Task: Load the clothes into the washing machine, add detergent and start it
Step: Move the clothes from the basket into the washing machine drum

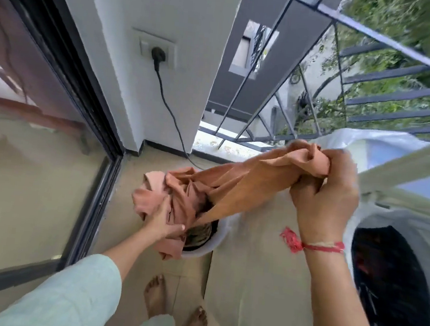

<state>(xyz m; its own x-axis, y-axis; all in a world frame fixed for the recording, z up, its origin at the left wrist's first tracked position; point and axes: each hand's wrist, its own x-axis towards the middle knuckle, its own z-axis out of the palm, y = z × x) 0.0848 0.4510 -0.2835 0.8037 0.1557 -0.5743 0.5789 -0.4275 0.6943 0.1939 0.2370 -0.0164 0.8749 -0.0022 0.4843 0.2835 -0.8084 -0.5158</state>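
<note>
An orange-brown garment point(243, 187) stretches between my two hands above the floor. My right hand point(324, 195) grips one bunched end of it, raised near the washing machine. My left hand point(165, 221) holds the lower, crumpled end over a white laundry bucket point(207, 247) on the floor, with other clothes showing inside. The washing machine point(376, 233) stands at the right with its round drum opening point(391, 295) dark and uncovered, clothes dimly visible inside. Its lid is up behind my right hand.
A black power cord point(167, 104) runs from a wall socket point(157, 53) down to the floor. A glass sliding door point(36, 157) lies to the left, a metal balcony railing point(349, 84) beyond. My bare feet point(174, 310) stand on beige tiles.
</note>
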